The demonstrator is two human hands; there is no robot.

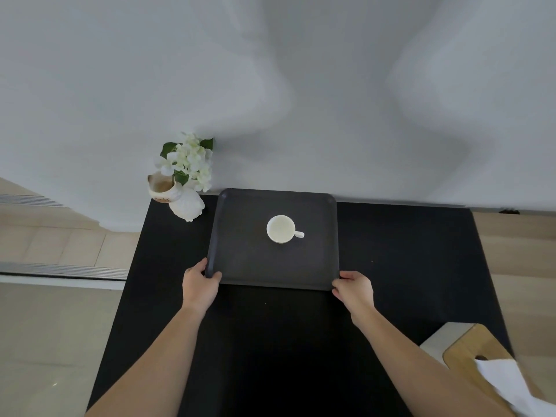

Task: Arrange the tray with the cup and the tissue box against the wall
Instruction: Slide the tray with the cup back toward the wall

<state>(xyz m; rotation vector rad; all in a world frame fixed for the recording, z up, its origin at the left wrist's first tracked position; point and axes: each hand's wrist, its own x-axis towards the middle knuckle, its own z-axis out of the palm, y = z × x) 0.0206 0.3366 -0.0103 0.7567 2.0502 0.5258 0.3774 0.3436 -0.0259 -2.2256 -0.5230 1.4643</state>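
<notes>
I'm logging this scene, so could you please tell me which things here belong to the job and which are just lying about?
Job: tray, cup, tissue box, left hand, right hand.
Lying about: vase, flowers.

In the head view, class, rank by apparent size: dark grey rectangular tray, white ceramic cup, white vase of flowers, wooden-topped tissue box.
1. Dark grey rectangular tray
2. White vase of flowers
3. White ceramic cup
Wooden-topped tissue box: unranked, nearer the camera and cut off.
</notes>
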